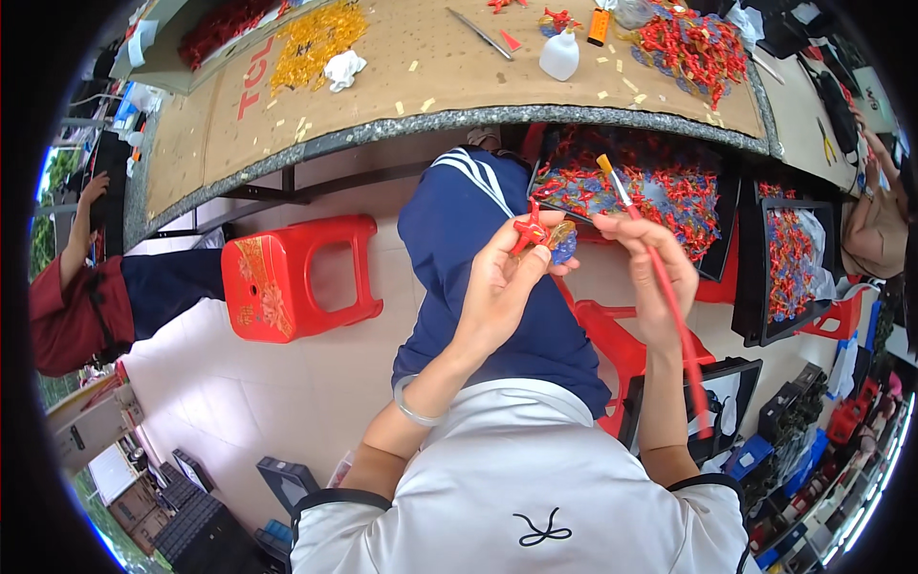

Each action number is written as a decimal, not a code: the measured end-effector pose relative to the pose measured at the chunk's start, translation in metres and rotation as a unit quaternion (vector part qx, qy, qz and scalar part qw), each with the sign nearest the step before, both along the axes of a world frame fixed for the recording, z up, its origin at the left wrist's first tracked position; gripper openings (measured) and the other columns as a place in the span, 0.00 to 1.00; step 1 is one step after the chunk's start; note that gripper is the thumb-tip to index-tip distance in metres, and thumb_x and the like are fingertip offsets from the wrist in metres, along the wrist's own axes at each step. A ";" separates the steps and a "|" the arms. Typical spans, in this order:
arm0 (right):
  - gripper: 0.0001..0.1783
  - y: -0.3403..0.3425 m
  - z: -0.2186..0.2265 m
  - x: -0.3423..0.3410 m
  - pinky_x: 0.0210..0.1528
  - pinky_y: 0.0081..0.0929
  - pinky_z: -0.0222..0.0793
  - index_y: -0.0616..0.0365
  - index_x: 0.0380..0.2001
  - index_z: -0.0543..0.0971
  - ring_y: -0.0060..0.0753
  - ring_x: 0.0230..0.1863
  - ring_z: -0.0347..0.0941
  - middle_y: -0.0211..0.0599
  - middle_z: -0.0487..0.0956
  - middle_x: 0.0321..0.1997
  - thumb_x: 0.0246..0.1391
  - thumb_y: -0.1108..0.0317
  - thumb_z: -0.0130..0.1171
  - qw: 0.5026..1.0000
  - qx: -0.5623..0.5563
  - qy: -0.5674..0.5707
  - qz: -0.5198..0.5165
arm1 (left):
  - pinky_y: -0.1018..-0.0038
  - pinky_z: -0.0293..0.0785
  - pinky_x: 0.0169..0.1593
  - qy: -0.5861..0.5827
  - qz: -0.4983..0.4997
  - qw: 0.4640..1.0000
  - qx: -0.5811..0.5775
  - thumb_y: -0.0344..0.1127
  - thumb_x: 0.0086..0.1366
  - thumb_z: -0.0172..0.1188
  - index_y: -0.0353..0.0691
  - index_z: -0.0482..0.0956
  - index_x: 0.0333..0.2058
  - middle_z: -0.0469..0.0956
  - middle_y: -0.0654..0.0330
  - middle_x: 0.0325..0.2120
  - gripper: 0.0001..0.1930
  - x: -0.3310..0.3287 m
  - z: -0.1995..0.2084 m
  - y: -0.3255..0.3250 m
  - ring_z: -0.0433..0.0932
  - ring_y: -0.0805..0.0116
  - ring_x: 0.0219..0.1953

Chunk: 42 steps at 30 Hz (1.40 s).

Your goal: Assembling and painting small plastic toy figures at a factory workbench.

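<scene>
My left hand [507,287] is closed on a small red figurine [532,230] with a blue and gold round part [562,243], held above my lap between thumb and fingers. Beside it, my right hand [660,277] grips a red-handled paintbrush [666,287]. The brush's tan bristles point up and to the left, above the figurine and apart from it. Just beyond my hands, a black tray [731,215] holds a heap of similar red, blue and gold pieces [631,196].
A cardboard-topped table [382,105] carries a white bottle [559,57], yellow pieces [320,43], crumpled tissue [344,70] and a red pile [688,48]. A red stool [301,277] stands left, near another person [76,297]. Another black tray [755,287] is at right.
</scene>
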State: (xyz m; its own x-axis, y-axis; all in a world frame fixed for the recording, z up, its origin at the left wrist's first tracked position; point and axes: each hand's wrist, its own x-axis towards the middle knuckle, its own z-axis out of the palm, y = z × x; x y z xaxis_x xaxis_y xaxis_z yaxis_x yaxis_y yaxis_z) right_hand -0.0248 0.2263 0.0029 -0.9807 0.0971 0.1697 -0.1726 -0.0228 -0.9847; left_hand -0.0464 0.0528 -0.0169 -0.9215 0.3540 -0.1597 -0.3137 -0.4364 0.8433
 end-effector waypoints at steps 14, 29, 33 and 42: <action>0.24 -0.011 0.013 -0.016 0.35 0.26 0.64 0.67 0.29 0.79 0.30 0.29 0.71 0.37 0.76 0.24 0.57 0.51 0.54 0.995 0.052 0.075 0.042 | 0.84 0.70 0.31 0.012 -0.047 0.993 -0.104 0.22 0.61 0.56 0.31 0.70 0.47 0.77 0.58 0.39 0.14 0.004 -0.004 -0.020 0.73 0.81 0.31; 0.24 -0.018 0.018 -0.015 0.31 0.26 0.62 0.63 0.24 0.79 0.29 0.25 0.69 0.33 0.73 0.19 0.57 0.50 0.53 0.982 0.154 0.102 0.027 | 0.89 0.61 0.25 0.020 -0.005 0.991 -0.134 0.18 0.54 0.56 0.31 0.71 0.42 0.79 0.64 0.31 0.15 0.014 -0.017 -0.023 0.63 0.91 0.21; 0.23 -0.020 0.013 -0.012 0.32 0.27 0.61 0.62 0.24 0.79 0.31 0.26 0.70 0.33 0.74 0.19 0.56 0.50 0.53 0.977 0.178 0.110 0.047 | 0.89 0.62 0.26 0.006 0.010 0.995 -0.103 0.18 0.54 0.56 0.31 0.72 0.44 0.79 0.64 0.31 0.16 0.013 -0.016 -0.021 0.63 0.91 0.22; 0.19 -0.023 0.017 -0.014 0.33 0.28 0.61 0.61 0.22 0.78 0.34 0.25 0.70 0.33 0.74 0.19 0.54 0.55 0.56 0.965 0.211 0.145 0.054 | 0.88 0.58 0.21 -0.010 0.006 0.988 -0.156 0.19 0.52 0.56 0.32 0.73 0.46 0.81 0.62 0.26 0.19 0.015 -0.009 -0.024 0.60 0.91 0.17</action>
State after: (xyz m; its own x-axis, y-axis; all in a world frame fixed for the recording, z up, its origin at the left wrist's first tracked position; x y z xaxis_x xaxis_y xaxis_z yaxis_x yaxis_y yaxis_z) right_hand -0.0385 0.2033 0.0196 -0.8868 -0.1408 0.4402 -0.4610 0.3371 -0.8209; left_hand -0.0312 0.0292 -0.0256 -0.9212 0.2737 -0.2765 -0.3272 -0.1609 0.9311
